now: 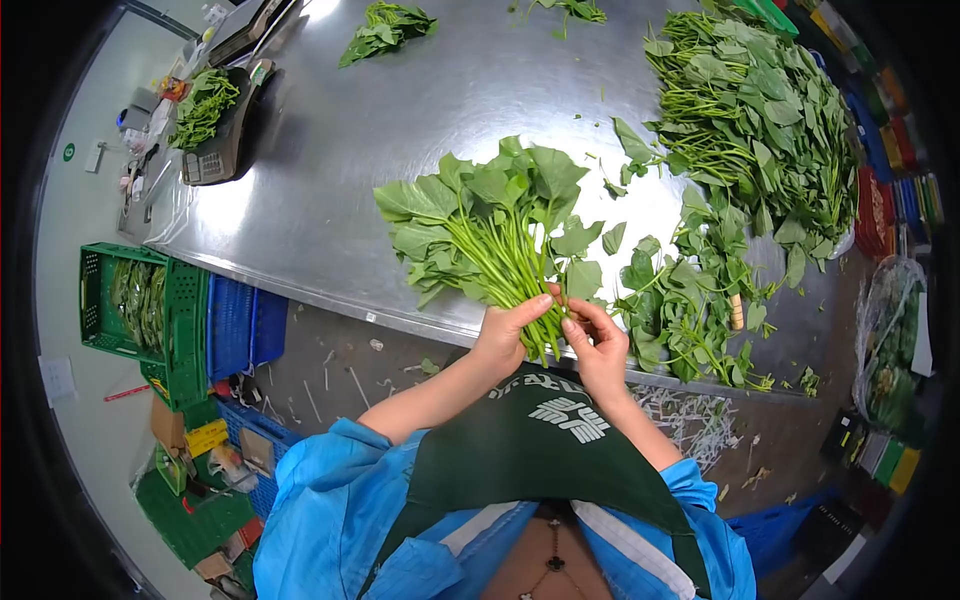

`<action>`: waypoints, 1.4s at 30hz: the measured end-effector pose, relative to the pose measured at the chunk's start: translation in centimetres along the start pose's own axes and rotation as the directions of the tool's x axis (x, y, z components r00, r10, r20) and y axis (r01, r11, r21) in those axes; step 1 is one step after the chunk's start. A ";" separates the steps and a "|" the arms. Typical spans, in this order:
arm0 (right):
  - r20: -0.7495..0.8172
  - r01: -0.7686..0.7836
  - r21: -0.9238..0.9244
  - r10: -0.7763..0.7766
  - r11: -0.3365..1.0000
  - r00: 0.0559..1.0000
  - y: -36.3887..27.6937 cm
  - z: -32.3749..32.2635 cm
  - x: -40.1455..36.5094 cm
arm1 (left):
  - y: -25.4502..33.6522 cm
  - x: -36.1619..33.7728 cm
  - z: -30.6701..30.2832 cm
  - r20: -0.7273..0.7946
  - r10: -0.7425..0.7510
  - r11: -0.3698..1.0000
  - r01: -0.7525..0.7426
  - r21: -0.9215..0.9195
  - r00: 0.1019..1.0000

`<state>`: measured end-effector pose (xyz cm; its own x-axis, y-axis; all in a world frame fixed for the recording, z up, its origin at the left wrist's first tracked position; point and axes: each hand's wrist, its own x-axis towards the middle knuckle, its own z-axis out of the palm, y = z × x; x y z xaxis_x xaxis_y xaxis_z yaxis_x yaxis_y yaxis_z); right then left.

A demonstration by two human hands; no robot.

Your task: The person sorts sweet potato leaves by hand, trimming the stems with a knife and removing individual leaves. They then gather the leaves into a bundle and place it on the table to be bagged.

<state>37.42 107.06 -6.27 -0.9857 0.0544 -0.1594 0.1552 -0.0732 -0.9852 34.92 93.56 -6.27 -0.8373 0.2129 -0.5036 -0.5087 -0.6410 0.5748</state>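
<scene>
One bunch of leafy greens [500, 255] is held in the left fingers [530, 312], closed around the lower stems with the thumb across the front. The right fingers [580, 336] are bent in at the bunch's right edge, near the cut ends; whether they pinch a stem cannot be told. Leaves fan out beyond the fingers, over the worktop [330, 200].

Handling, as judged: light, with firm but bendable stems that could slide against one another if held loosely. Leaves appear soft and liable to crease or tear. Recommended hold: around the gathered stems, below the leaves, with moderate pressure.

Materials: stems slender, smooth, pale green; blades broad, matt, pointed, darker. Worktop: smooth, grey, metallic, with strong glare. Loose sprigs [690, 290] lie tangled just right of the fingers; a thick heap [760, 130] lies farther off, beyond them.
</scene>
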 end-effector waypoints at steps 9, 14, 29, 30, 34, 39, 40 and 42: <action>-0.013 -0.053 -0.080 0.052 0.995 0.999 1.7 -0.9 0.7 | -0.3 -0.1 0.6 0.013 0.051 0.986 -0.052 0.157 0.999; -0.118 0.079 0.784 0.023 0.615 0.993 3.0 -9.0 6.6 | 1.2 0.0 -0.5 0.152 0.091 0.995 -0.083 -0.058 0.984; 0.405 -0.624 0.581 0.479 0.523 0.778 3.9 -1.2 2.7 | -0.3 -0.2 -4.9 0.326 -0.540 0.807 0.368 0.461 0.776; 0.404 -0.619 0.582 0.473 0.527 0.783 3.8 -1.1 2.6 | -0.7 -0.1 -5.0 0.334 -0.532 0.777 0.293 0.557 0.778; 0.361 -0.533 0.596 0.392 0.601 0.846 2.4 0.0 2.2 | -1.9 0.5 -4.7 0.463 -0.379 0.658 -0.119 0.744 0.801; 0.216 -0.434 0.540 0.379 0.721 0.900 1.0 -0.4 2.1 | 0.4 0.1 -2.3 0.240 -0.441 0.504 0.017 0.864 0.865; 0.169 -0.367 0.597 0.336 0.713 0.927 0.5 -0.9 1.9 | 1.3 -0.5 -1.6 0.275 -0.315 0.644 -0.008 0.765 0.908; 0.158 -0.308 0.682 0.278 0.663 0.948 -0.8 -1.3 2.1 | 1.2 -0.2 -1.9 0.257 -0.136 0.729 -0.079 0.680 0.957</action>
<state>35.30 108.50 -5.91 -0.9013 -0.1257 -0.4147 0.3620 -0.7445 -0.5610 34.89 91.33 -6.69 -0.7833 0.4807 -0.3942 -0.4407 0.0178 0.8975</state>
